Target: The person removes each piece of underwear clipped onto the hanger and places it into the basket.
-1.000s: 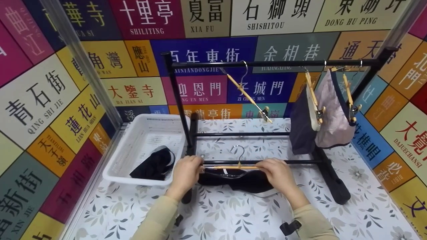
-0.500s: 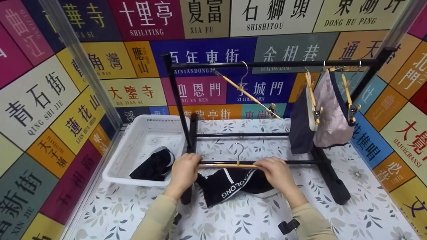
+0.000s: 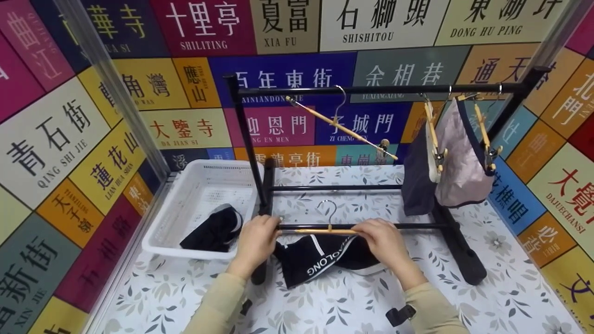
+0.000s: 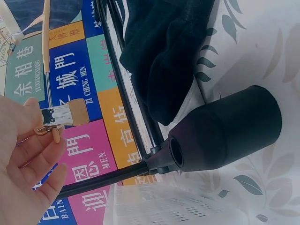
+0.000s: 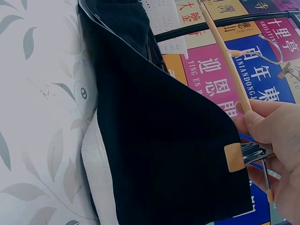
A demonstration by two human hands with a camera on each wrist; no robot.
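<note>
Both hands hold a clip hanger [image 3: 320, 230] level in front of the rack, its metal hook upward. Black underwear [image 3: 301, 262] with a white-lettered waistband hangs below it, its left side drooping. The left hand [image 3: 258, 234] grips the hanger's left end; in the left wrist view its fingers are about a clip [image 4: 70, 112] with no cloth visible in it. The right hand [image 3: 383, 239] holds the other end. In the right wrist view, the clip [image 5: 235, 157] there bites the corner of the black cloth, and the thumb and fingers hold the bar and clip.
A black rack [image 3: 385, 88] stands behind the hands. From it hang a bare clip hanger [image 3: 343, 127], a dark garment [image 3: 420, 176] and a pink garment [image 3: 464, 171]. To the left, a white basket [image 3: 185, 253] contains a black garment [image 3: 213, 229]. Floral cloth covers the table.
The underwear's left side has dropped and turned, so the white-lettered waistband now shows. The bare hanger on the rack has swung round. Both hands stay almost in place.
</note>
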